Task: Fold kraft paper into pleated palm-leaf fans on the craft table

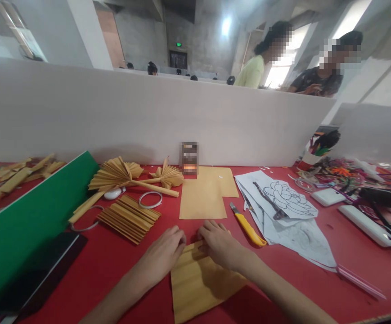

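Right hand [220, 245] clamped on the far edge of the paper [198, 288], fingers over and thumb on the near side; the left hand [168, 247] curls at its far left corner, but whether it pinches I cannot tell. From the head view, the paper lies at the near middle of the red table [114, 265]; a clean fold would probably want both ends drawn level, then one firm crease run along the whole edge; a skewed start would likely carry into later folds. Pleats [129, 218] and fans [110, 175] lie to the left, a cutter [249, 229] and drawings [286, 198] to the right; beyond the pale partition [114, 112], two people [254, 72] show in a concrete room.
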`<state>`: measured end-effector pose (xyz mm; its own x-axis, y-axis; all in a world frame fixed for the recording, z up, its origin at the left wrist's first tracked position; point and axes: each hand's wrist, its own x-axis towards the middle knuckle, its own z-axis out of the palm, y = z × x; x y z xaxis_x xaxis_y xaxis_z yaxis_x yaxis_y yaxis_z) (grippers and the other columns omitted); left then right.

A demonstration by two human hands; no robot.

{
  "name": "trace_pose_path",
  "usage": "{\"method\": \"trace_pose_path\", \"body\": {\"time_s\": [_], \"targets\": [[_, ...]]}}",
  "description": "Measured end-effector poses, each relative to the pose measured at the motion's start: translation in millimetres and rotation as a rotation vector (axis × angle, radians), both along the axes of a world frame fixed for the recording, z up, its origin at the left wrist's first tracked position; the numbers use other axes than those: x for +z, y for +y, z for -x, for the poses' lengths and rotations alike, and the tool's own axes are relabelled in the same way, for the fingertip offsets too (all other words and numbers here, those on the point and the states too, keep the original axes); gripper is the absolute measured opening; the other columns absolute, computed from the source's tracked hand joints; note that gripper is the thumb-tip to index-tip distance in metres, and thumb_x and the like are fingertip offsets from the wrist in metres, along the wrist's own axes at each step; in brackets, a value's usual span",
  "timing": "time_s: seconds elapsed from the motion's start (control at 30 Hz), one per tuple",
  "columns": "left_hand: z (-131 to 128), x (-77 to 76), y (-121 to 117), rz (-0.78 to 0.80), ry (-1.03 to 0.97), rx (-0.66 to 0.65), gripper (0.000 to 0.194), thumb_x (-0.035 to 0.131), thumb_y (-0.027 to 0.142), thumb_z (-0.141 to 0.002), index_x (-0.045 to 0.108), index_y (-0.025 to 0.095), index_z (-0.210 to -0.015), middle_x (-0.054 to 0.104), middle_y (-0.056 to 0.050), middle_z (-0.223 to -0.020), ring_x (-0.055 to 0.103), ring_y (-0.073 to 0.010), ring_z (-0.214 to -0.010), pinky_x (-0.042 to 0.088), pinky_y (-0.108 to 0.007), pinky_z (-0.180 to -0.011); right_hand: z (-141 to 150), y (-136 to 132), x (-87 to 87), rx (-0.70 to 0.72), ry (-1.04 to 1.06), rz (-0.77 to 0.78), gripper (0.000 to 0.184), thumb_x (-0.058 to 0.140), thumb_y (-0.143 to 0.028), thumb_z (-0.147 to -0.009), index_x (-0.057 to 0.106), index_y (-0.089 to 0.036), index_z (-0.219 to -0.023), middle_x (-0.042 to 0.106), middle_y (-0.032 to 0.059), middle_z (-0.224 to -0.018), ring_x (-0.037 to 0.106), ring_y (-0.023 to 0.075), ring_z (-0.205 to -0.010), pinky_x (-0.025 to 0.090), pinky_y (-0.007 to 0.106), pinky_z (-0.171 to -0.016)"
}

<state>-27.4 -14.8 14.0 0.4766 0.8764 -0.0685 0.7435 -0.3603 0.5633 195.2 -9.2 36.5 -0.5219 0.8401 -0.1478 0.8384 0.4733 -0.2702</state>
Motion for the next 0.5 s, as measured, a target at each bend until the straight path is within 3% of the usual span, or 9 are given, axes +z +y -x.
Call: {"method": "trace_pose_path", "body": {"time_s": [0.1,0.3,0.4,0.5], "targets": [[-4,2.2,-8,0.002,-0.019,0.032,0.011,0.055,0.029,-0.099,0.062,0.024,-0.105,0.066,-0.004,-0.108,0.061,-0.0247,-0.106,0.046,-0.034,-0.089,-5,-2,-3.2,-0.011,0.071,0.002,0.018,0.066,-0.007,-0.088,0.056,-0.021,-0.094,0.063,0.0068,-0.11,0.057,0.0241,-0.104,0.043,0.034,-0.089],[-11,4.7,-4,-0.064,-0.032,0.053,0.017,0.056,0.021,-0.099,0.066,0.023,-0.086,0.067,0.0,-0.091,0.067,-0.0197,-0.087,0.046,-0.028,-0.072,-12,0,-9.4,-0.021,0.239,-0.021,0.017,0.067,-0.01,-0.092,0.058,-0.021,-0.101,0.069,0.0023,-0.1,0.064,0.0194,-0.088,0.043,0.031,-0.081],[-6,24.3,4,-0.399,-0.048,0.073,0.02,0.055,0.015,-0.101,0.071,0.021,-0.089,0.069,-0.002,-0.089,0.067,-0.0188,-0.083,0.048,-0.029,-0.074,-16,4,10.2,-0.011,0.319,-0.277,0.015,0.058,-0.01,-0.1,0.061,-0.021,-0.091,0.069,0.0004,-0.09,0.064,0.0162,-0.081,0.042,0.029,-0.075],[3,51.8,5,-1.024,-0.045,0.071,0.02,0.059,0.011,-0.1,0.073,0.02,-0.11,0.074,-0.006,-0.099,0.067,-0.0244,-0.096,0.048,-0.039,-0.089,-21,2,36.2,0.051,0.323,-0.784,0.017,0.055,-0.01,-0.103,0.065,-0.022,-0.095,0.071,0.0029,-0.091,0.064,0.0185,-0.086,0.043,0.035,-0.084]]}}
